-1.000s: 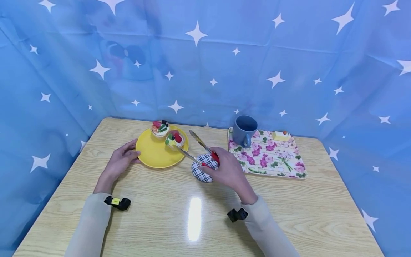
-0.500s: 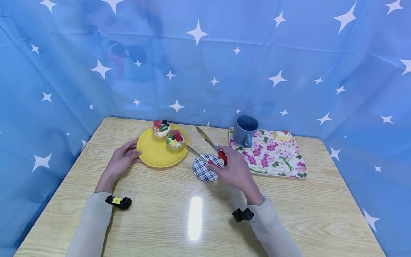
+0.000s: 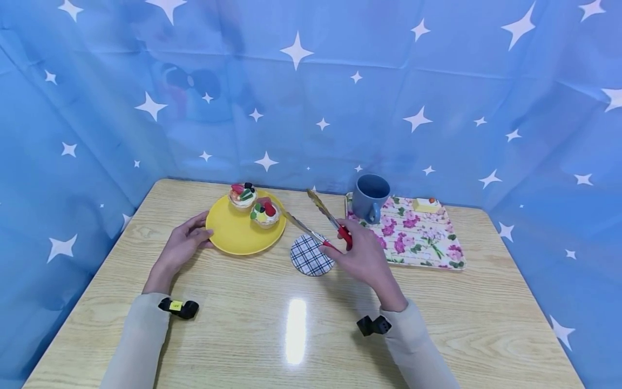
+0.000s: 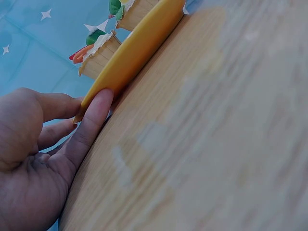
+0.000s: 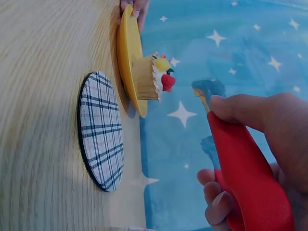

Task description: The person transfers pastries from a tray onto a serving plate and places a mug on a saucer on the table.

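My left hand point(image 3: 180, 246) pinches the left rim of a yellow plate point(image 3: 225, 229); the left wrist view shows the plate's edge between thumb and fingers point(image 4: 98, 108). Two cupcakes with fruit toppings stand on it, a rear cupcake point(image 3: 242, 198) and a front cupcake point(image 3: 265, 214). My right hand point(image 3: 364, 256) holds metal tongs with red handles point(image 5: 245, 168). The tongs' arms are spread, with nothing between them. Their tips are to the right of the front cupcake, apart from it. Below the tongs lies a round plaid coaster point(image 3: 308, 256).
A floral tray point(image 3: 413, 251) lies at the back right. On it stand a blue mug point(image 3: 370, 197) and a small piece of cake point(image 3: 426, 206). A blue curtain with stars hangs behind the wooden table point(image 3: 233, 324).
My right hand has moved right with the tongs, drawing them away from the front cupcake and uncovering more of the coaster. My left hand and the plate have stayed put.
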Demonstrator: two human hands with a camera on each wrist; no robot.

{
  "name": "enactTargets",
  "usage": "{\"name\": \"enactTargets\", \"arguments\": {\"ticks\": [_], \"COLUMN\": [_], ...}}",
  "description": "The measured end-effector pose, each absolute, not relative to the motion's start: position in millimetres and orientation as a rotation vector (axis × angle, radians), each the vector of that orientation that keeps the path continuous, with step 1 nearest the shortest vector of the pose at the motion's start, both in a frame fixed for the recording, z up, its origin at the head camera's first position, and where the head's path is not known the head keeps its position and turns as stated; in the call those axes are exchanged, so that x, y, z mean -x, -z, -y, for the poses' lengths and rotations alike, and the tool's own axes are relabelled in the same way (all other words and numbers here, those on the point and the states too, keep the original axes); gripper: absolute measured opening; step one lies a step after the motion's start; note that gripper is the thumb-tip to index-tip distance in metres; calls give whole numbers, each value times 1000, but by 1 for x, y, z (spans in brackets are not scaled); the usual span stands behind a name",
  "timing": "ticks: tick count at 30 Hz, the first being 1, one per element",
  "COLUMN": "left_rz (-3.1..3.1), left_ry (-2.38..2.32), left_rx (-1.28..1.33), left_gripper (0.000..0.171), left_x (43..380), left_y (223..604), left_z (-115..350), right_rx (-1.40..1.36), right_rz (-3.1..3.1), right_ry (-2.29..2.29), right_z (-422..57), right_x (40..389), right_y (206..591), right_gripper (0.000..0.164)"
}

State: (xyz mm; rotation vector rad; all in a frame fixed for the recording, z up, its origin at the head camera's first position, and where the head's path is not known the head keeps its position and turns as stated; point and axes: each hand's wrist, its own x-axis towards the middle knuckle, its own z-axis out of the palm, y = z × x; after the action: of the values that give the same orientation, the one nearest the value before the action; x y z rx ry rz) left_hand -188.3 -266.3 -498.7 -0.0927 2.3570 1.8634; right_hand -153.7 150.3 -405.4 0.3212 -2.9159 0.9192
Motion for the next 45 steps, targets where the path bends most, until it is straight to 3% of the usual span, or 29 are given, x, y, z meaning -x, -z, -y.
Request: {"name": "enactTargets", "arguments": {"ticks": [15,45], "left_rz": [-2374,-2379], "left_ry": [-1850,-1851], "left_rx": [89,91], "left_gripper": [65,65], "left_x": [186,186], "left_y": [498,500], "left_z": [267,265], "right_rx": [-245,-171], "right_rz": [2891,2799], "right_ry": [-926,-970], "right_z": [-166,-207], "right_x": [156,165], "right_y": [398,391], "right_gripper": [74,64]}}
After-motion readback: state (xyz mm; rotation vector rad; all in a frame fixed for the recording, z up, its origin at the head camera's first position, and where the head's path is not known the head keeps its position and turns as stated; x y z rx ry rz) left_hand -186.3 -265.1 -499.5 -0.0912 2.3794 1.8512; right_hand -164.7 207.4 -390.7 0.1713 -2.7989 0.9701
